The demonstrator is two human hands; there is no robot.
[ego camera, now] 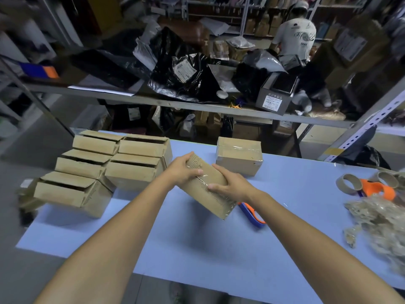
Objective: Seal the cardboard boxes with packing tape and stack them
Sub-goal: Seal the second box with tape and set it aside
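A small cardboard box [213, 194] is held tilted above the blue table [285, 249], clear tape along its top. My left hand [183, 168] grips its far left end, thumb on top. My right hand [230, 183] holds its right side with fingers over the taped seam. A sealed, taped box [240, 155] stands on the table just behind. Several unsealed boxes [133, 172] with loose flaps sit in rows at the left. A blue and orange tape dispenser [252, 215] lies on the table under the held box's right end.
Empty tape cores [348, 183] and a second orange dispenser [377, 188] lie at the right edge, beside a heap of crumpled used tape [381, 218]. A metal shelf [197, 105] with black bags and a grey carton crosses behind the table. A person [294, 38] works far back.
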